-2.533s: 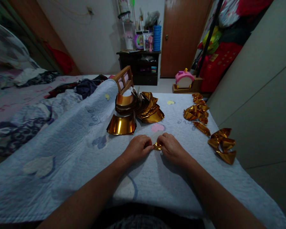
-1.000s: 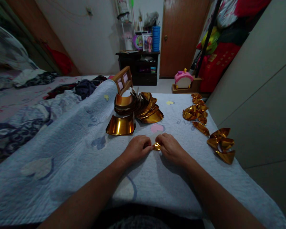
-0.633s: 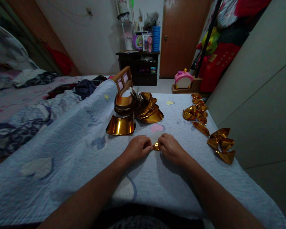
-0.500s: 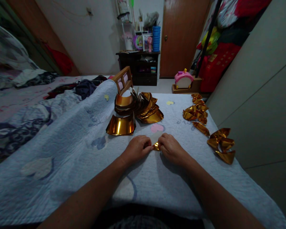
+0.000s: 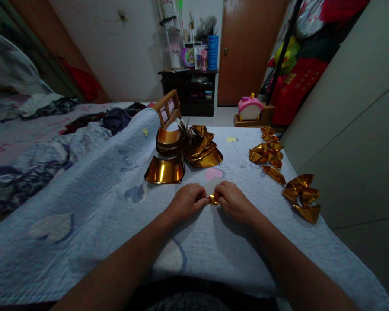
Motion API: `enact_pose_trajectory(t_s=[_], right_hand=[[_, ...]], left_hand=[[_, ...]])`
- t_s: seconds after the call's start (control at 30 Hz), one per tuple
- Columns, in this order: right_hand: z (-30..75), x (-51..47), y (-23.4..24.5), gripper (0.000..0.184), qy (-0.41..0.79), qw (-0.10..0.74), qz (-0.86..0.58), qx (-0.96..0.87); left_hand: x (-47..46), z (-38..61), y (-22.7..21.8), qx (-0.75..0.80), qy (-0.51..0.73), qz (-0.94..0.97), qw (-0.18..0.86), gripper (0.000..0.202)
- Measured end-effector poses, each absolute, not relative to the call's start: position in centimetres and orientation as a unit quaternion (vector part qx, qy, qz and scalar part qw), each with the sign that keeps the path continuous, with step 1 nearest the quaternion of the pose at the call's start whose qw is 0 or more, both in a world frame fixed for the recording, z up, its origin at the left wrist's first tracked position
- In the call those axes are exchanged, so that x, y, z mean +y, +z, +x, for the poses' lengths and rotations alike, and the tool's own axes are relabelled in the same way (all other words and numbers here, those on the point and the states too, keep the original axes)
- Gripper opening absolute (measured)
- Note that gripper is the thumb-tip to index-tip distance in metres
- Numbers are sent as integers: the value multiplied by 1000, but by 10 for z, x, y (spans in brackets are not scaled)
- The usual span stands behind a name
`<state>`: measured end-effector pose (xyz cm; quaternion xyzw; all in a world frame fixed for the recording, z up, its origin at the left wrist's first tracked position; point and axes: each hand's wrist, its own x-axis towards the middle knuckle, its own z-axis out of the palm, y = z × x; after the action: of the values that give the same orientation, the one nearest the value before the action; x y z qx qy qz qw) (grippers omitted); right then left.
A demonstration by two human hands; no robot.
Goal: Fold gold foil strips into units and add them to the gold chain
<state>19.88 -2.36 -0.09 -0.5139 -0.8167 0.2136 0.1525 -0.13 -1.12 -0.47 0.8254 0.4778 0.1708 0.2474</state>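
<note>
Between my two hands lies a sheet of gold foil paper [image 5: 213,199], its near edge rolled over to the gold side and its pale back showing beyond. My left hand [image 5: 192,197] pinches its left end with thumb and fingers. The right end is gripped by my right hand [image 5: 229,196], fingers curled and pressed down. Just beyond my hands sits a fanned stack of gold foil sheets [image 5: 164,169]. Several folded gold foil pieces [image 5: 301,194] lie to the right, near the edge of the bed; more folded pieces [image 5: 266,153] are farther back.
A pale blue quilt [image 5: 116,242] covers the surface under my hands. A wooden bed rail [image 5: 168,110] stands behind the stack. At the back are a dark cabinet [image 5: 188,93] and a pink toy [image 5: 250,108]. A pale cabinet panel [image 5: 353,142] rises along the right side.
Both hands keep their hold on the foil sheet. The right fingers have shifted very slightly left along its rolled edge; everything else stays where it was.
</note>
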Motion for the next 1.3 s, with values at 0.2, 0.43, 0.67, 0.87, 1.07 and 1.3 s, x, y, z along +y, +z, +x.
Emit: enact_pose_trajectory(t_s=[0.2,0.43,0.67,0.87,1.07,1.3], right_hand=[[196,-25,0,16,216,164,-521,-809],[193,-26,-2,15,215,171,-526,-805],[194,-23,-11,12,221,183,-516,-807],[193,-23,-12,13,211,194,-523,-803],[192,-22,-11,14,207,188,-526,-803],[192,-22,-10,16,216,184,-526,-802]], left_hand=[[-11,-1,-4,481,167,824,249,12],[-10,-2,-6,474,172,828,246,11],[-10,-2,-6,469,171,829,251,13],[-10,-2,-6,470,176,826,256,11],[-9,-5,-3,460,169,826,277,10],[-9,-7,-1,453,157,829,286,8]])
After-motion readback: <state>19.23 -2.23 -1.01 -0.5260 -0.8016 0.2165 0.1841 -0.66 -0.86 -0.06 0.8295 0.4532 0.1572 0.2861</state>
